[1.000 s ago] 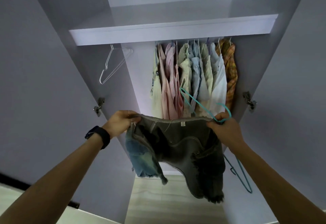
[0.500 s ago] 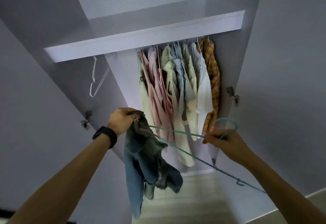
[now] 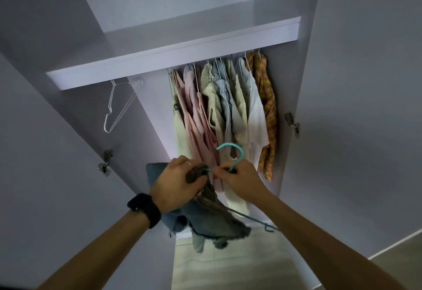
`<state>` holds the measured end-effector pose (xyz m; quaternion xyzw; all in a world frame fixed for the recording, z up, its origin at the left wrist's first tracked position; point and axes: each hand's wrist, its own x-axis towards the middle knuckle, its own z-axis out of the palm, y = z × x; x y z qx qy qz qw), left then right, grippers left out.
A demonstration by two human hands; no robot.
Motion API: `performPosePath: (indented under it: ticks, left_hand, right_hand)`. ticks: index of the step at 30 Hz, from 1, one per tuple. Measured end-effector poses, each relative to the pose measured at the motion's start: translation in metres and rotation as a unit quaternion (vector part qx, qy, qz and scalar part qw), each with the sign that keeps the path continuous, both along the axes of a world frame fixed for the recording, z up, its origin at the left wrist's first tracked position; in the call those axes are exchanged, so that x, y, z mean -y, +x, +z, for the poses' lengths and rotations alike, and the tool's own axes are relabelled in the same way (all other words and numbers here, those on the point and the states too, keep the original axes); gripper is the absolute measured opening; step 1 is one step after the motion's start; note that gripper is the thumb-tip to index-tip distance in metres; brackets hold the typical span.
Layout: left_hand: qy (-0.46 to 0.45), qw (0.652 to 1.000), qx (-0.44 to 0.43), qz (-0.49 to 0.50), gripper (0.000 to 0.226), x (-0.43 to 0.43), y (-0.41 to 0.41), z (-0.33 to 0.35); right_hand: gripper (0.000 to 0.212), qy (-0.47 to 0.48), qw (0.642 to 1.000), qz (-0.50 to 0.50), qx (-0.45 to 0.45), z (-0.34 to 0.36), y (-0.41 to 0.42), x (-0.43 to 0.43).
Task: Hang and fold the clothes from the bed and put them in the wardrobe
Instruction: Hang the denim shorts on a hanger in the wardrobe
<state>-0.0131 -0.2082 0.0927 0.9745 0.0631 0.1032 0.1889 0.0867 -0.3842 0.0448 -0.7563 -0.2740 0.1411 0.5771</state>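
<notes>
Risks, as I judge them: the faded blue denim shorts (image 3: 205,219) hang bunched at lower centre. Only the wadded waistband is in the left hand (image 3: 175,182), fingers curled tight round it. The cloth looks heavy, so if that grip eases before the shorts are seated they'd prob. slide off and drop to the floor. The thin teal plastic hanger (image 3: 229,144) is pinched at its neck by the right hand (image 3: 242,180), fingers clamped together just under the hook. Its long arm trails down-right behind the shorts, and the small end notch could snag the frayed hem or a hung shirt. Threading thru a bunch may also twist the waistband, so it'd hang crooked.

Room: a pale lilac open wardrobe (image 3: 342,84) fills the frame, doors wide L & R. A flat lilac shelf (image 3: 173,59) crosses upper centre, w/ pale floor (image 3: 228,262) at bottom centre. A packed row of pastel shirts (image 3: 228,107) hangs centre-right under the shelf. One bare white wire hanger (image 3: 118,104) hangs alone at upper left. Small metal hinges (image 3: 105,164) sit on both sides.
</notes>
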Motion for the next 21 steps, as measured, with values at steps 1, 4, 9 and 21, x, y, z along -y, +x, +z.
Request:
performPosePath:
  ticks: [1, 4, 9, 21]
  left_hand:
    - [0.045, 0.999, 0.013, 0.001, 0.036, -0.003, -0.004, 0.000]
    - [0.024, 0.999, -0.012, -0.038, 0.034, -0.012, -0.004, 0.010]
    - [0.080, 0.992, -0.056, -0.074, 0.021, -0.028, 0.007, 0.020]
    - [0.283, 0.957, 0.065, 0.019, 0.026, -0.049, 0.032, 0.067]
  right_hand:
    - [0.024, 0.017, 1.000, 0.006, -0.006, 0.000, 0.000, -0.002]
    - [0.024, 0.030, 0.998, 0.032, 0.038, 0.006, 0.003, -0.009]
    - [0.022, -0.014, 0.996, 0.093, 0.012, 0.037, 0.022, -0.015]
    - [0.031, -0.056, 0.897, -0.291, 0.328, -0.037, 0.012, 0.022]
